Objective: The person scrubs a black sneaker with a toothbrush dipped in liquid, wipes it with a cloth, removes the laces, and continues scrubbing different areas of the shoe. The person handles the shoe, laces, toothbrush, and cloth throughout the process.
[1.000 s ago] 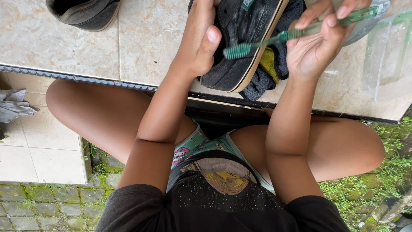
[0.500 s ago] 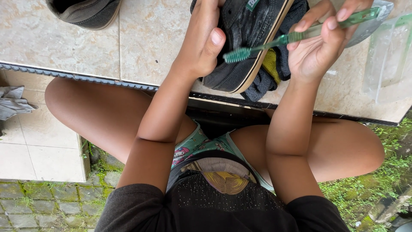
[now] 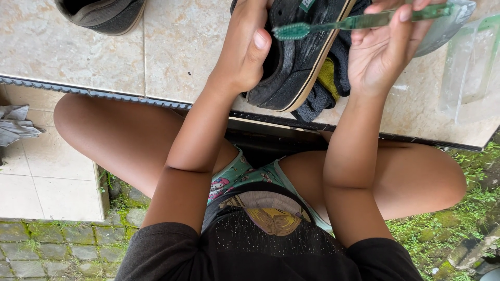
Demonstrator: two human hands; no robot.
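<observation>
My left hand (image 3: 245,49) grips a black canvas shoe (image 3: 294,57) with a tan sole edge, holding it tilted above the tiled ledge (image 3: 177,47). My right hand (image 3: 383,47) holds a green translucent toothbrush (image 3: 359,22) by its handle. The brush's bristle head lies against the shoe's dark upper, just right of my left thumb. A dark cloth with a yellow patch (image 3: 328,83) sits under the shoe.
A second dark shoe (image 3: 101,14) rests on the tiles at top left. A clear plastic container (image 3: 469,62) stands at the right. A grey rag (image 3: 15,125) lies on the lower tile at left. Mossy pavers and grass lie below.
The toothbrush head has slid left and slightly up across the shoe's upper. My left hand keeps the shoe in about the same place.
</observation>
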